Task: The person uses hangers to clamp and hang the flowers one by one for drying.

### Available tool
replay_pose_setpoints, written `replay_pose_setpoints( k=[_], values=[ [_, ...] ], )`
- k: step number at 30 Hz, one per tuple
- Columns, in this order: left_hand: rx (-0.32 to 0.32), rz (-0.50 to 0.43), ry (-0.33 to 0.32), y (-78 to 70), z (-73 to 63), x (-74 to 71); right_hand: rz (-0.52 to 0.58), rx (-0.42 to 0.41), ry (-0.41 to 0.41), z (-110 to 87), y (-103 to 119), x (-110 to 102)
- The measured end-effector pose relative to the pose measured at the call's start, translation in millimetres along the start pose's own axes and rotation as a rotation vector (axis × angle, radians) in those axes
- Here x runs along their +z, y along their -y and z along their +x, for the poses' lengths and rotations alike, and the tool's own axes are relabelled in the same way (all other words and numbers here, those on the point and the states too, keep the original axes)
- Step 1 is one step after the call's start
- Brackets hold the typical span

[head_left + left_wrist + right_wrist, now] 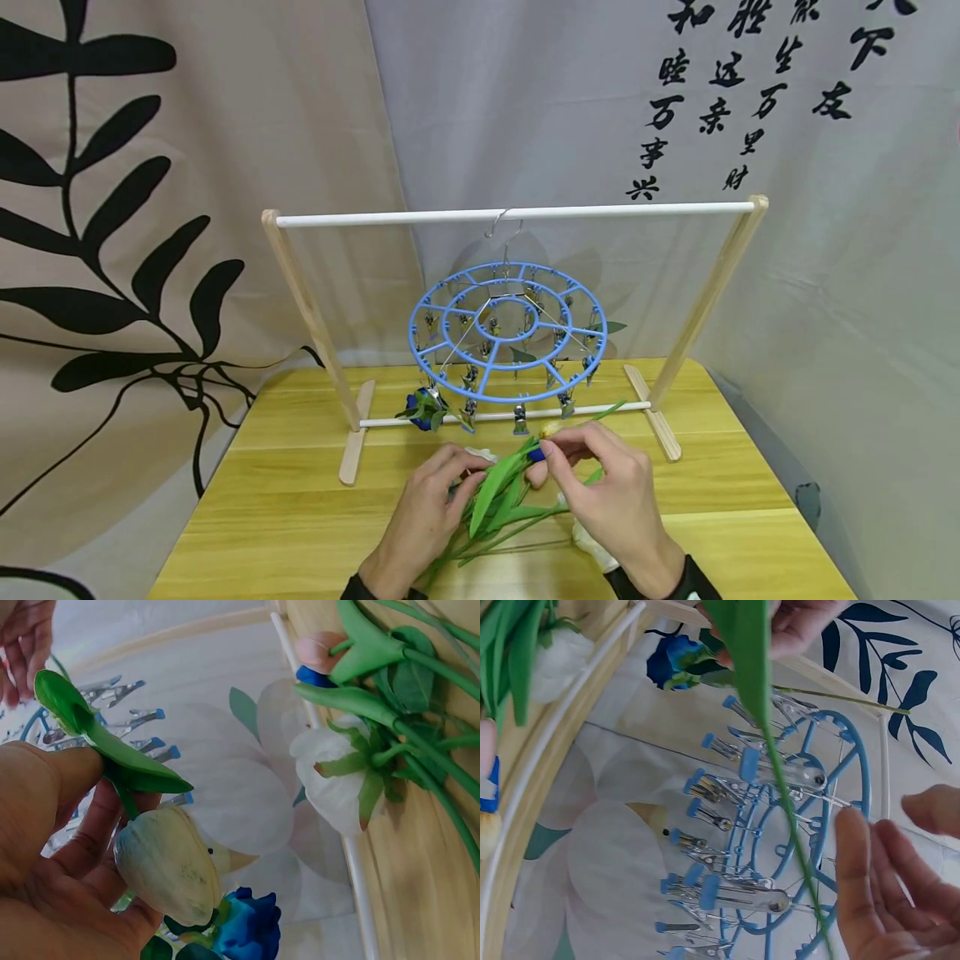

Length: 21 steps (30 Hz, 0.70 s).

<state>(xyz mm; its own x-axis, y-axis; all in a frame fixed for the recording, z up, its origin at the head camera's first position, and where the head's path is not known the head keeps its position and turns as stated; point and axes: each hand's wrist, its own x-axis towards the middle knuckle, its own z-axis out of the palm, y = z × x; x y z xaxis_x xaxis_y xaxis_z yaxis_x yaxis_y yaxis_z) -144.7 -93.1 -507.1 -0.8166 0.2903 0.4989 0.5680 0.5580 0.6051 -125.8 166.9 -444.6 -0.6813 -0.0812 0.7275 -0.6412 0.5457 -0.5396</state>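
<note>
In the left wrist view my left hand (67,847) pinches a cream artificial tulip (169,866) below its bud, with a green leaf (142,765) beside the thumb. Across the right wrist view runs the long leaf (742,645) and thin stem of a flower. My right hand (892,892) is close to that stem, thumb and forefinger spread apart with nothing between them. In the head view the left hand (431,508) and right hand (618,492) are over a bunch of green-stemmed flowers (510,500). A white rose (337,780) lies among them.
A round blue clip hanger (506,392) with several metal clips hangs from a white rod (390,218) on a wooden frame (705,304). A blue rose (425,410) is at its left edge. Everything stands on a wooden table (255,517).
</note>
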Motion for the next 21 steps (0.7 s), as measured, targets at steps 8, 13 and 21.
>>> replay_pose_setpoints(
  k=[8, 13, 21],
  values=[
    [0.079, 0.159, -0.033, 5.1, -1.3, 2.0, -0.055, 0.065, 0.112, 19.9, 3.4, 7.1],
    [0.09, 0.178, -0.029, 5.8, -1.4, 2.6, -0.083, 0.243, 0.242, 34.1, 3.6, 18.1],
    [0.074, 0.186, -0.029, 7.2, -0.1, 1.0, -0.031, 0.308, 0.284, 44.6, -1.3, 25.7]
  ],
)
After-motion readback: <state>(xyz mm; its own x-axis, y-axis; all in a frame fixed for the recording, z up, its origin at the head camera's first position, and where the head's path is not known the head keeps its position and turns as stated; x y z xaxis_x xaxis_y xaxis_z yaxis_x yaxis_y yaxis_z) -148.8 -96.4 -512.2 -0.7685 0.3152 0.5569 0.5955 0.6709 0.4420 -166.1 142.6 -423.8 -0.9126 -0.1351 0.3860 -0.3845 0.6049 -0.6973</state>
